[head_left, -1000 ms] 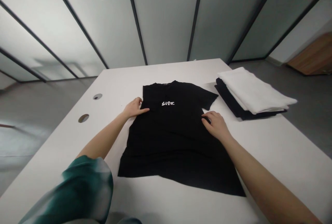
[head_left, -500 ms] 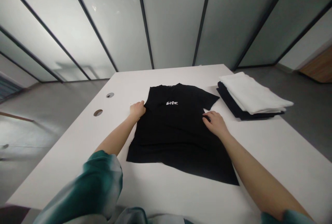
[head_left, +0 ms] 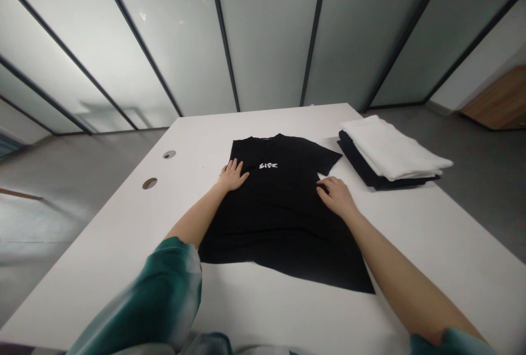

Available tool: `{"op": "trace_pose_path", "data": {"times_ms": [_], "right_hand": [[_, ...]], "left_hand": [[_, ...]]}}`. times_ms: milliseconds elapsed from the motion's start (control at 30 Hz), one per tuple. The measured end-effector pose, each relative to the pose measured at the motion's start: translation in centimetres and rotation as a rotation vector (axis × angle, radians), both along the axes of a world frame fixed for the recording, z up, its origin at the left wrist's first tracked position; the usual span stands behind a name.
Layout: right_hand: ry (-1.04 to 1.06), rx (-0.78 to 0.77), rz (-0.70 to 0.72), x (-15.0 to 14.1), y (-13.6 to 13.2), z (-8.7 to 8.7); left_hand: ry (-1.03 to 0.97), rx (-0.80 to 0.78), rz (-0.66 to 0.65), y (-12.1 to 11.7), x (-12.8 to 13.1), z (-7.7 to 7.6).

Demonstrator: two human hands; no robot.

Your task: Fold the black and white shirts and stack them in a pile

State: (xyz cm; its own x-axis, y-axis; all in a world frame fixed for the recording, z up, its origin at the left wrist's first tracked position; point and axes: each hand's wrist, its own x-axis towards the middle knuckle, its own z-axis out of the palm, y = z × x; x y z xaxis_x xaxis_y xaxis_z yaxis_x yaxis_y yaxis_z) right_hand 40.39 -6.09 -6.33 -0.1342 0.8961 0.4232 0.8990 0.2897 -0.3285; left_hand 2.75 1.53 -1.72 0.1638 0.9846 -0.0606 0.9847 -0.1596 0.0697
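Observation:
A black T-shirt (head_left: 279, 207) lies spread on the white table, collar at the far end, with small white lettering (head_left: 268, 166) on its chest. Its right sleeve sticks out to the side; no left sleeve shows. My left hand (head_left: 232, 176) rests flat on the shirt's left edge below the shoulder, fingers spread. On the opposite side, my right hand (head_left: 337, 195) touches the shirt's edge just under the sleeve. Its fingers are loosely bent, with a gap between thumb and forefinger.
Folded white cloth (head_left: 394, 147) lies on folded black cloth (head_left: 357, 160) at the table's right edge. Two round holes, one nearer (head_left: 149, 183) and one farther (head_left: 169, 154), pierce the white table (head_left: 123, 267) at left. Frosted glass panels (head_left: 267, 32) stand behind.
My left hand has gone from a closed grip at the shirt's left edge to lying flat on it, fingers spread. My right hand stays by the sleeve. The view has shifted slightly.

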Motion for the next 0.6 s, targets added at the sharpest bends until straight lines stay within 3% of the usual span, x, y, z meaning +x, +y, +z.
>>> {"op": "trace_pose_path", "data": {"times_ms": [133,267,400,600], "right_hand": [[0.012,-0.009,0.000,0.0,0.0,0.0],[0.019,-0.031,-0.013,0.0,-0.1,0.1],[0.088,-0.045,-0.013,0.1,-0.1,0.0],[0.285,-0.142,-0.139,0.5,0.7,0.1]], "left_hand": [[0.021,-0.058,0.010,0.1,-0.1,-0.8],[0.077,-0.110,0.008,-0.5,1.0,0.9],[0.067,-0.028,-0.143,-2.9,3.6,2.1],[-0.004,0.027,-0.140,-5.0,5.1,0.2]]}}
